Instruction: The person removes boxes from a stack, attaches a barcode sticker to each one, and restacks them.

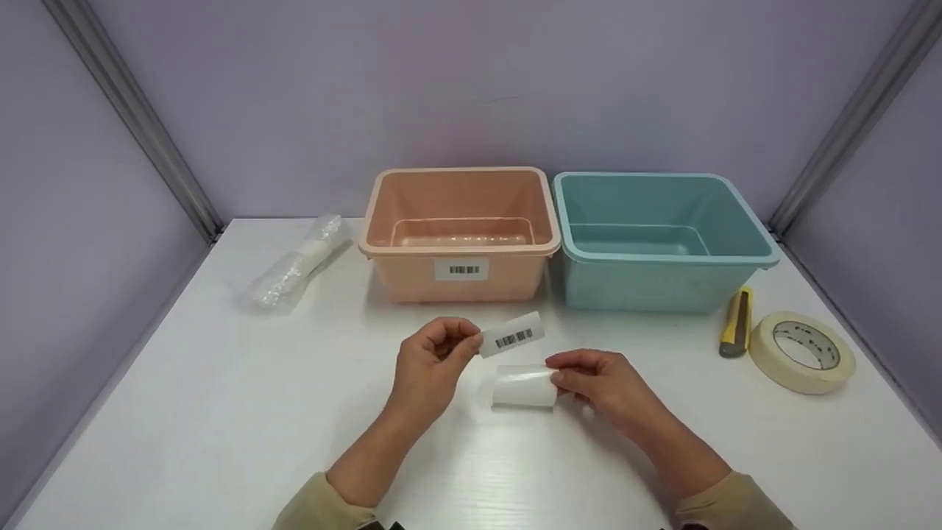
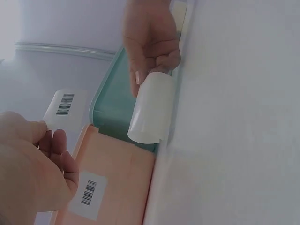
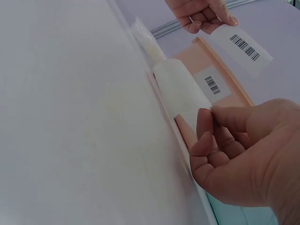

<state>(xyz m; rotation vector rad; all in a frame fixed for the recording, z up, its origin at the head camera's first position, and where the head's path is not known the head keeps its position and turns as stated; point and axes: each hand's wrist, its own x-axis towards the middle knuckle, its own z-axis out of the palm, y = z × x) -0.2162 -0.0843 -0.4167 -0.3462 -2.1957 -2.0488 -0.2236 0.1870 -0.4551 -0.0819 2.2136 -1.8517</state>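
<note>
Between thumb and fingers, my left hand pinches one end of a white barcode label, which tilts up to the right above the table. My right hand pinches the right edge of a curled piece of glossy white paper, just below the label and apart from it. In the left wrist view this paper bends like an open half-tube. Behind the hands stands a peach bin with another barcode label on its front. The teal bin beside it shows no label on its front.
A yellow utility knife and a roll of masking tape lie at the right, in front of the teal bin. Left of the peach bin is a roll of bubble wrap. Pale walls enclose the white table.
</note>
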